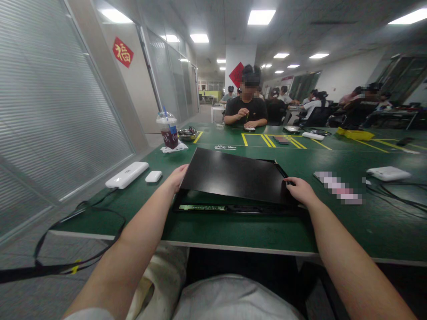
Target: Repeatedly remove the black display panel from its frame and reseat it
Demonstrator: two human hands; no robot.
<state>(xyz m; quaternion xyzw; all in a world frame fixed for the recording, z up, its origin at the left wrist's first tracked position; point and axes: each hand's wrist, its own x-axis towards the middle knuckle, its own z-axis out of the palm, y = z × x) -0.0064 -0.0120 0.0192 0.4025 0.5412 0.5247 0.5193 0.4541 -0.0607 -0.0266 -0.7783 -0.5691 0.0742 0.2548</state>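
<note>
A flat black screen panel (233, 175) lies tilted over a black rectangular frame (263, 209), its left end raised. My left hand (178, 178) is closed on the panel's left edge, with the fingertips hidden behind it. At the right side my right hand (300, 190) pinches the edge where panel and frame meet; whether it grips one or both I cannot tell. Along the frame's near side shows a strip of green circuit board (202, 207). Most of the frame's inside is covered by the panel.
On the green table (247, 233) stand a lidded drink cup (169, 133), a white power bank (127, 174) and a small white case (154, 176) to the left. Small silvery parts (225, 147) lie beyond the panel. A person (247, 104) works opposite. Cables (396, 193) trail at right.
</note>
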